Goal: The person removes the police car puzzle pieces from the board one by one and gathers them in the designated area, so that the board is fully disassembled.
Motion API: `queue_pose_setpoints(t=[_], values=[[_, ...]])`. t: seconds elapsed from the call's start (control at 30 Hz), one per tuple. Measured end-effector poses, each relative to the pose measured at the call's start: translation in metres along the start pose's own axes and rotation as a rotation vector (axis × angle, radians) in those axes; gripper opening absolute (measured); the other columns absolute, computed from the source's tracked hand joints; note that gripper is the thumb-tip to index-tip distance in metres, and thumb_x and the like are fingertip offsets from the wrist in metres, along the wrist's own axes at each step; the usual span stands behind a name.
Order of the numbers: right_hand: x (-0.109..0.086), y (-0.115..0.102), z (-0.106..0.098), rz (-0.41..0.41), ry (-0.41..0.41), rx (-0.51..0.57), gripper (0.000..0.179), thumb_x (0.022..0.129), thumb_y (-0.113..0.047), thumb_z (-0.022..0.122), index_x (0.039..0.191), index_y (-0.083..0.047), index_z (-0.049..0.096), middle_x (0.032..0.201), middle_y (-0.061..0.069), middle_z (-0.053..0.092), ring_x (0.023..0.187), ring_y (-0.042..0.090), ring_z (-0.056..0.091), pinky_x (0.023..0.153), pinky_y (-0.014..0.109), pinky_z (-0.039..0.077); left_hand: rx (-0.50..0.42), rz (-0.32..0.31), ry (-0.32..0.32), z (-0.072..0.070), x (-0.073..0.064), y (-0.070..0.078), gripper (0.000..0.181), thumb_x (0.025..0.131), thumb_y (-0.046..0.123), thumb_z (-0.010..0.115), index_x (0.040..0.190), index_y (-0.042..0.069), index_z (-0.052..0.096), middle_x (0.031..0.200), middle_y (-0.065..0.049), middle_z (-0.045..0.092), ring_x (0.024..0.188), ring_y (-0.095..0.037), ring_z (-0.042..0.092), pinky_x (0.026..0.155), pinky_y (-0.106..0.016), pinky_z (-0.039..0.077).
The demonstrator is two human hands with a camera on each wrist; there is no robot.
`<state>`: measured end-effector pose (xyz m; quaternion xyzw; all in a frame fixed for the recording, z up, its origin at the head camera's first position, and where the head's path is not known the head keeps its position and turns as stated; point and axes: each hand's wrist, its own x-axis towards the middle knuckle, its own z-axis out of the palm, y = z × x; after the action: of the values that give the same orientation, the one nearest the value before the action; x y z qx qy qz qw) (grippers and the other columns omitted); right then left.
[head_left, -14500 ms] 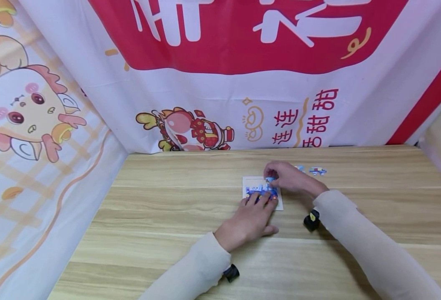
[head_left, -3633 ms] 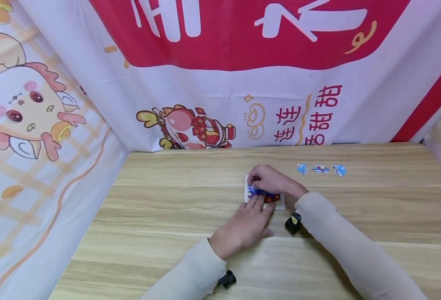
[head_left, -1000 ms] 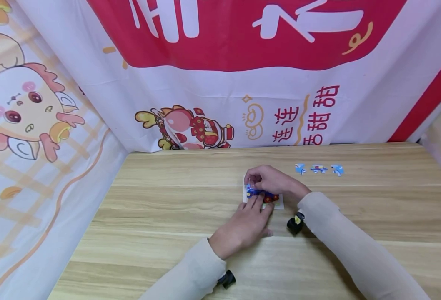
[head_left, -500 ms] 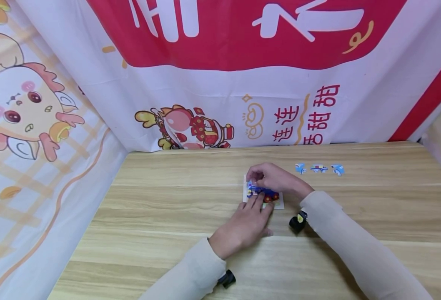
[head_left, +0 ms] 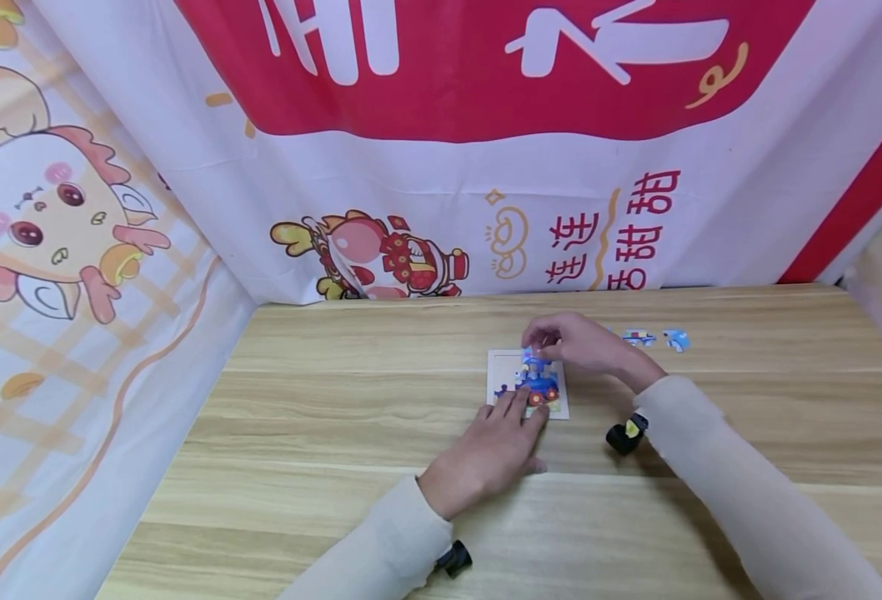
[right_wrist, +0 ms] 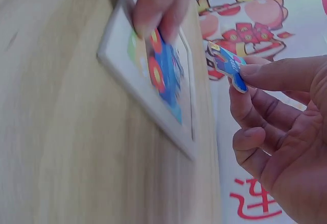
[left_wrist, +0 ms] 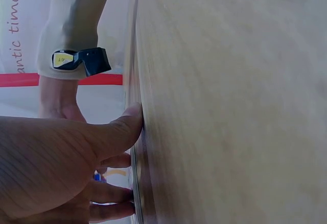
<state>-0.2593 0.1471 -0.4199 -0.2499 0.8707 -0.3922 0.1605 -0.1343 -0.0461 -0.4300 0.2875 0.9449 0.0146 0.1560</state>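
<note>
Right hand [head_left: 579,343]: thumb and index finger narrow, pinching 1 puzzle piece [right_wrist: 227,67], blue with smaller patches of colour. Other fingers loosely curled. Held piece tilted and clear of the puzzle frame [head_left: 490,371] in the right wrist view; from the head, it shows over the frame's far edge.

Left hand [head_left: 486,462]: fingers fairly straight and somewhat spread, tips resting at the near edge of the frame and on the picture inside; thumb held out to the side. Grips nothing that I can see (some fingertips are hidden in the left wrist view).

Frame lies flat in the far half of the bench [head_left: 321,433], around mid-width. White rim. Inside, fitted pieces [head_left: 540,386] show a blue train with red wheels, bunched toward the near right corner; the far left corner shows bare backing.

Right of the right hand, near the bench's far edge: 2 loose pieces, 1 with red and yellow blocks [head_left: 639,337] and 1 light blue [head_left: 677,339]. A sliver of a 3rd shows beside the hand.

Each wrist carries a black camera (the right one [head_left: 627,435] has a yellow label). Sleeves pale. Behind the far edge, a printed cloth [head_left: 441,175], red and white.
</note>
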Motion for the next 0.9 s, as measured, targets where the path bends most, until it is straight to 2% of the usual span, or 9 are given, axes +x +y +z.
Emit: queue_pose_setpoints(t=[0.3, 0.53, 0.9], values=[[-0.017, 0.019, -0.020, 0.043, 0.053, -0.029, 0.024, 0.099, -0.003, 0.063, 0.121, -0.004, 0.073, 0.111, 0.008, 0.074, 0.105, 0.025, 0.066, 0.095, 0.045, 0.054, -0.022, -0.011, -0.012, 0.001, 0.001, 0.000, 0.075, 0.103, 0.052, 0.057, 0.166, 0.020, 0.031, 0.175, -0.015, 0.020, 0.162, -0.032, 0.021, 0.127, -0.051, 0.031], [-0.032, 0.035, -0.033, 0.081, 0.101, -0.063, 0.021, 0.097, -0.001, 0.065, 0.115, -0.006, 0.074, 0.104, 0.007, 0.073, 0.099, 0.023, 0.065, 0.091, 0.038, 0.052, -0.020, -0.006, -0.010, 0.002, 0.001, 0.000, 0.075, 0.103, 0.052, 0.057, 0.166, 0.020, 0.031, 0.175, -0.015, 0.020, 0.162, -0.033, 0.021, 0.127, -0.052, 0.031], [-0.048, 0.054, -0.042, 0.106, 0.085, -0.081, 0.019, 0.099, -0.001, 0.066, 0.112, -0.007, 0.077, 0.104, 0.004, 0.076, 0.099, 0.022, 0.066, 0.090, 0.036, 0.052, -0.035, -0.003, -0.003, 0.002, 0.001, -0.001, 0.075, 0.103, 0.051, 0.057, 0.166, 0.019, 0.031, 0.175, -0.016, 0.019, 0.162, -0.033, 0.020, 0.127, -0.052, 0.030]])
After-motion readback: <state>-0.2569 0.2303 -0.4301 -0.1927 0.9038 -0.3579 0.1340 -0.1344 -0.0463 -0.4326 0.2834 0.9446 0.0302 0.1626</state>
